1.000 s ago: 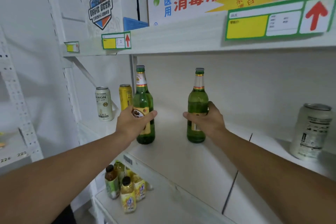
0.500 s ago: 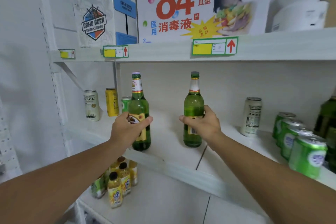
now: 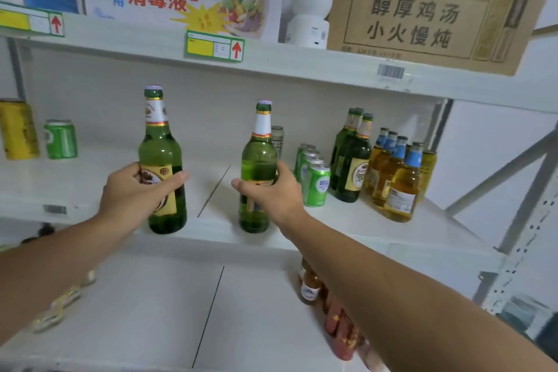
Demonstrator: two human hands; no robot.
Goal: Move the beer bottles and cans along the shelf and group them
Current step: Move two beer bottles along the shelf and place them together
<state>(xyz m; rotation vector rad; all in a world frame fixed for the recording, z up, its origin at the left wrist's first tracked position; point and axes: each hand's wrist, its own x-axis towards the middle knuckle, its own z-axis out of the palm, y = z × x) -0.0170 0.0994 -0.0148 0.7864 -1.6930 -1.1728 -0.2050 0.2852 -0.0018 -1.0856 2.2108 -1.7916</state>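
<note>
Head | left hand (image 3: 137, 190) grips one green bottle (image 3: 161, 157) | right hand (image 3: 271, 191) grips another (image 3: 258, 166)

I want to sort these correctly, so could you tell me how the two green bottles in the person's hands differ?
The left-hand bottle is darker green with a large gold body label; the right-hand bottle is lighter green with a plain white neck wrap. The left hand grips one, the right hand the other. Both are upright and capped.

green bottles (image 3: 161, 157), green cans (image 3: 315, 185), yellow can (image 3: 18, 130), white shelf (image 3: 347, 220)
</note>
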